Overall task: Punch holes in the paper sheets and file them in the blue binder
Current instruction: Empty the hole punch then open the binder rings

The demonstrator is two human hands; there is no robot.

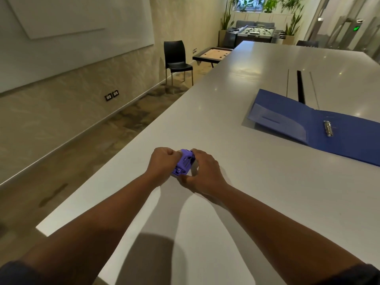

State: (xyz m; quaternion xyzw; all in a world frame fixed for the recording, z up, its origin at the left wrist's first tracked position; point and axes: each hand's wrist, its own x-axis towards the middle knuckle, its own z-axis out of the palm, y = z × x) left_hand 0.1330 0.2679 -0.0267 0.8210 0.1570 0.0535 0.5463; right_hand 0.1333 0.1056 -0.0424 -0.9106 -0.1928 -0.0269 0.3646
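Note:
A small purple hole punch (184,162) sits on the white table (236,124) near its left edge. My left hand (162,163) grips its left side with curled fingers. Over its right side my right hand (202,170) curls, thumb at the near end. The blue binder (308,120) lies open flat at the right, its metal ring clip (328,128) showing. I see no paper sheets anywhere.
The table's left edge runs diagonally just beside my left hand, with floor below. A dark cable slot (300,85) cuts the tabletop beyond the binder. A black chair (176,58) and a low game table (211,53) stand on the floor far off.

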